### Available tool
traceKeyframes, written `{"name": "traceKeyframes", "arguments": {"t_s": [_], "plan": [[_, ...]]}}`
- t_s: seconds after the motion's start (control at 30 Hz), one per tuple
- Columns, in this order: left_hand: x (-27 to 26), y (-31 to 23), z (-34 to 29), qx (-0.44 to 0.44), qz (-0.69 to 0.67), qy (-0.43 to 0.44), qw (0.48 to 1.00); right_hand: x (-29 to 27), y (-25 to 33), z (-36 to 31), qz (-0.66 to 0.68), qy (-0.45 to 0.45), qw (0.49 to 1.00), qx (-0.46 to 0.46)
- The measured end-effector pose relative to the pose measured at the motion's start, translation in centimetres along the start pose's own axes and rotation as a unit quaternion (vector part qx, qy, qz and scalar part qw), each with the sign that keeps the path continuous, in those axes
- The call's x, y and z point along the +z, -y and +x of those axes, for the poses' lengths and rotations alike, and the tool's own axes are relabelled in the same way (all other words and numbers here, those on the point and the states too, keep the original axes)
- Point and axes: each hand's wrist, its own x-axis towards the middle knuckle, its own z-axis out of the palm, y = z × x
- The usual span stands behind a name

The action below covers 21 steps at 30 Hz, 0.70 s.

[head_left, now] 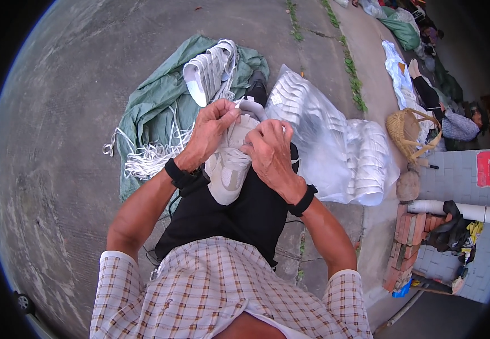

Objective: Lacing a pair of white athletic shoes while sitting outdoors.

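A pale beige-and-white sneaker (225,179) rests on my lap, its toe pointing toward me and its laces loose over the front. My left hand (213,125) is closed at the sneaker's upper left side, thumb and forefinger pinched beside the tongue. Whether a lace is in that pinch is too small to tell. On the opposite side, my right hand (269,151) grips the sneaker with curled fingers near the eyelets. Just beyond, a nested row of white shoe uppers (214,69) lies on a green sheet (160,101). A heap of white shoelaces (150,163) is left of my left forearm.
Clear plastic bags (327,152) filled with rows of white shoes lie to my right. Farther right are a wicker basket (406,133), stacked bricks (406,248) and a white pipe (465,211). Another person (459,121) is at the far right. Grey concrete (64,141) extends left.
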Motion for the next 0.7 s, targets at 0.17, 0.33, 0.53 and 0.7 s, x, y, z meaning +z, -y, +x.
{"name": "traceKeyframes", "arguments": {"t_s": [0.17,0.33,0.53,0.7], "plan": [[0.2,-0.8,-0.2,-0.013,0.000,0.000,1.000,-0.2,-0.3,-0.7,-0.087,0.039,0.995,-0.007],[-0.1,-0.7,0.4,-0.017,-0.006,-0.012,1.000,1.8,-0.2,-0.1,0.028,-0.015,0.999,0.032],[0.7,-1.3,0.8,-0.023,-0.017,-0.004,1.000,0.8,0.1,1.3,-0.065,-0.011,0.997,-0.039],[-0.3,-0.3,-0.1,-0.015,-0.039,-0.030,0.999,2.5,1.0,1.3,-0.140,0.012,0.988,-0.056]]}}
